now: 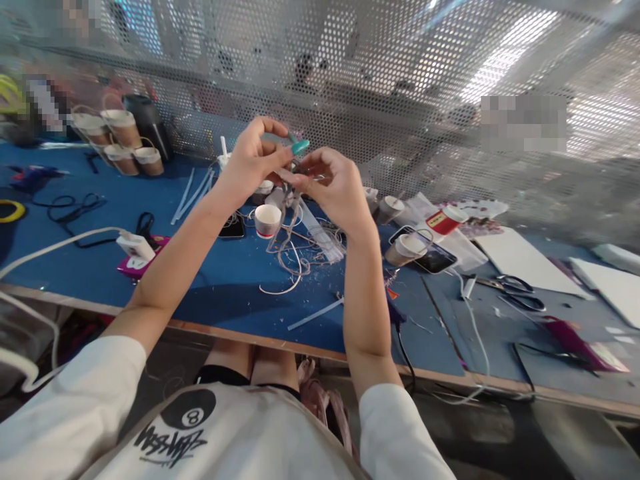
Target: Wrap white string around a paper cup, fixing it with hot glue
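Two bare hands are raised above the blue worktable [220,280]. At 6 o'clock lie pale cut strips [315,313] near the table edge. Higher, the left hand [253,160] pinches a small teal-handled tool [299,147], and the right hand [333,187] at 3 o'clock of it grips thin tan cords [290,233] hanging down. Beneath stands a white paper cup [267,220].

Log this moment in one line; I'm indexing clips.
left hand: grips teal-handled tool | right hand: pinches pale strips | below: paper cup, blue table
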Motion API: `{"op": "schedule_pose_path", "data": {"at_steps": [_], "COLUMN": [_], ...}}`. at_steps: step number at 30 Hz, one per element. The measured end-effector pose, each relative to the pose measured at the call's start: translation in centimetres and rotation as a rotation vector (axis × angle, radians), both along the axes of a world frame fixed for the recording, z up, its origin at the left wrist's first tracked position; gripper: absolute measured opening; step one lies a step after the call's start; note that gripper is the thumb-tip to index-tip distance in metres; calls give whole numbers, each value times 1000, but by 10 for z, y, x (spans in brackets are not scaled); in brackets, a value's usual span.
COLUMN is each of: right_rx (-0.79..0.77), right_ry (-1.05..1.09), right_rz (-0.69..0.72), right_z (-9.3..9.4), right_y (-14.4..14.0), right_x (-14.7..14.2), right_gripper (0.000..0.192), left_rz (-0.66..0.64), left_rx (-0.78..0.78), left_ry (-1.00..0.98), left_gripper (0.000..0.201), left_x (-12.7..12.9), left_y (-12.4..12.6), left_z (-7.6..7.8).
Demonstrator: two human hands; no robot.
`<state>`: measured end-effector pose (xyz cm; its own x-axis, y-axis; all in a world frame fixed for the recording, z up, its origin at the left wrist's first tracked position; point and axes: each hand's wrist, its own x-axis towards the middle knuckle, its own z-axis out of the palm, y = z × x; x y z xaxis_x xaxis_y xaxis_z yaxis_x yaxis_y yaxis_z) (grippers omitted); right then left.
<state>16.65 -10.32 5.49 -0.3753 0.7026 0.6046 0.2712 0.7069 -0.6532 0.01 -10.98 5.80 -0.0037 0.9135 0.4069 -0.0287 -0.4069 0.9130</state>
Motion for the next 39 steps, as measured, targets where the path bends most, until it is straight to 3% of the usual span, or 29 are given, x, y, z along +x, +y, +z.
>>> {"op": "schedule_pose_path", "data": {"at_steps": [5, 8, 17, 25, 33, 39], "right_rx": [20, -14, -207, -140, -145, -295], "right_ry": [188, 180, 135, 294, 338, 307], "right_rz": [-12, -42, 109, -38, -93, 110], "right_z": [-5, -5, -6, -13, -16, -12], "right_y": [12, 19, 15, 31, 33, 29], "right_x": [0, 7, 3, 10, 10, 14], "right_gripper": [41, 42, 44, 44, 43, 44], "left_rz": [21, 58, 58, 57, 104, 147], "left_rx": [62, 77, 143, 171, 225, 218], "left_ry": [14, 69, 121, 80, 71, 48], "left_gripper": [20, 25, 25, 33, 39, 42], "left_x": [-3, -3, -3, 5, 8, 12], "left_y": [13, 18, 21, 28, 34, 27], "left_z": [-10, -14, -19, -29, -38, -35]}}
